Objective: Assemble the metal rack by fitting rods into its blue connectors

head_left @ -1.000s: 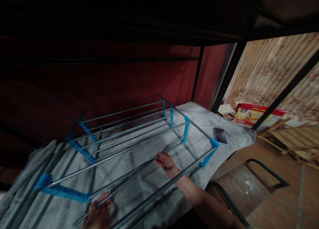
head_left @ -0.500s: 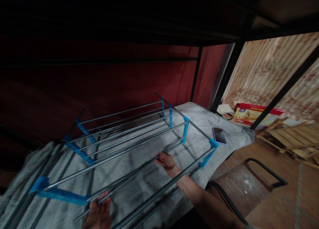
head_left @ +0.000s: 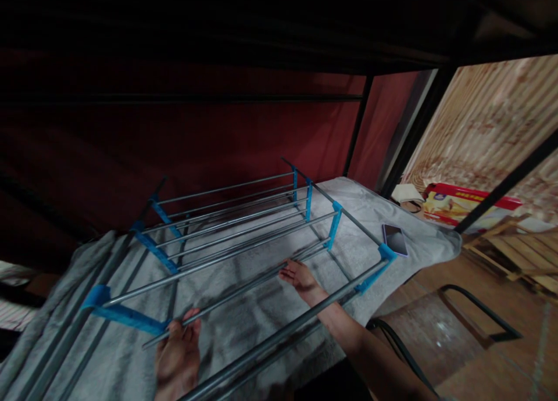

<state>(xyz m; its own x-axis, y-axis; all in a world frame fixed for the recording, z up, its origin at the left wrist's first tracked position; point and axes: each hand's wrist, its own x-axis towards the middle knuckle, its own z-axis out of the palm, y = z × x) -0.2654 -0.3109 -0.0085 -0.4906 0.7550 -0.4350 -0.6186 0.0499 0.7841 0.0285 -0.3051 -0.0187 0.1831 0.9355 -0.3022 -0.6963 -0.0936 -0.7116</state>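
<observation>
A rack of grey metal tubes with blue plastic joints [head_left: 150, 247] lies on a grey blanket [head_left: 261, 337]. Low at left, my left hand [head_left: 179, 351] has its thumb and fingers closed around a loose metal rod [head_left: 231, 296], close to the rod's free end. Farther along, my right hand [head_left: 300, 280] holds the same rod with its fingertips, palm partly turned up. The rod runs across the rack's open middle, between the blue joint [head_left: 128, 318] at left and the blue joint [head_left: 335, 226] at right. Whether its far end sits in that joint, I cannot tell.
Nearest me, a thick tube [head_left: 270, 343] of the rack crosses under my right forearm. A phone [head_left: 394, 240] lies on the blanket at right. Black bed posts [head_left: 414, 133] frame the space. Beyond stand a black-framed chair [head_left: 440, 331], a red-yellow box [head_left: 466, 203] and wooden slats [head_left: 518, 244].
The view has shifted, so the rack appears farther right. My left hand has raised the near end of the rod, bringing it closer in line with the left joint's lower end.
</observation>
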